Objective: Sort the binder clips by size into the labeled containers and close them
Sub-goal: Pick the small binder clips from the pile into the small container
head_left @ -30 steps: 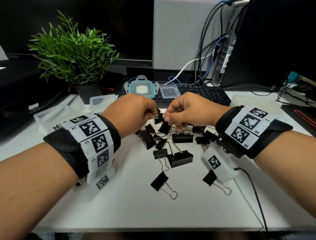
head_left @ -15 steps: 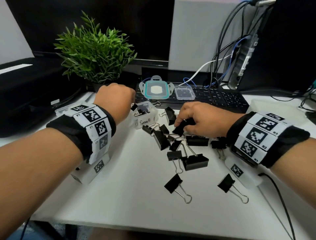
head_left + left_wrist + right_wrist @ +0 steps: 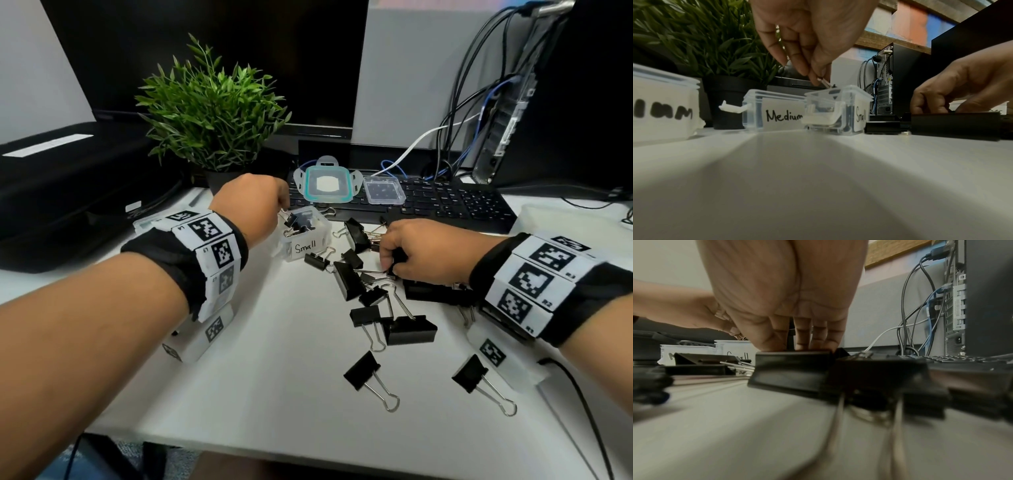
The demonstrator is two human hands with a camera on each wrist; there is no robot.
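Note:
A clear tub labelled "Small" (image 3: 306, 247) (image 3: 839, 112) stands open with several small black clips inside. Just over its rim, my left hand (image 3: 283, 209) (image 3: 817, 78) pinches a small binder clip (image 3: 293, 219) by its wire handle (image 3: 823, 82). To the right lies a pile of black binder clips (image 3: 348, 281) of mixed sizes. My right hand (image 3: 389, 264) is down on that pile, its thumb and fingers curled round a small black clip (image 3: 398, 257). The right wrist view shows its fingertips (image 3: 803, 344) against a black clip (image 3: 793, 368). A "Medium" tub (image 3: 774, 112) stands left of the small one.
A teal-rimmed lid (image 3: 327, 185) and a small clear lid (image 3: 383, 190) lie on the keyboard (image 3: 462, 205). A potted plant (image 3: 212, 116) is behind the tubs. Two loose clips (image 3: 363, 371) (image 3: 471, 373) lie near the front. A larger tub (image 3: 663, 105) stands far left, a tray (image 3: 575, 222) at right.
My left hand has carried a small clip from the pile leftward to the Small tub. My right hand has dropped back onto the pile and taken hold of another clip.

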